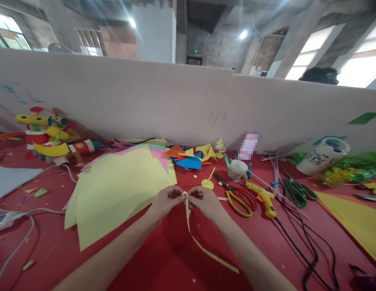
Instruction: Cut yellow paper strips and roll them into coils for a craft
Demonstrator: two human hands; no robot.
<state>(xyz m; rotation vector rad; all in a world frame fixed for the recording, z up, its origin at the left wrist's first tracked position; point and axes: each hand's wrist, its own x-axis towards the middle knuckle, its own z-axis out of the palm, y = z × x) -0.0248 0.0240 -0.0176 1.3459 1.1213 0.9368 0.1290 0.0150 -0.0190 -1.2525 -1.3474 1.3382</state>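
My left hand (170, 199) and my right hand (203, 200) meet over the middle of the red table, fingertips pinched close together. Between them they grip the upper end of a narrow yellow paper strip (197, 239), which seems to be bent or looped at the fingertips. Its long tail hangs and curves down to the right, toward my right forearm. Just beyond my right hand lies a small yellow paper disc (208, 184) with a thin stick-like piece on it. Sheets of pale yellow paper (118, 194) spread out beside my left hand.
To the right lie yellow-handled scissors (239, 204), a yellow glue gun (263, 197) with a black cord, green-handled scissors (294, 193) and a white tape roll (237, 169). Coloured paper scraps (189, 162) lie ahead. Paper figures (56, 137) stand far left before a white partition (139, 97).
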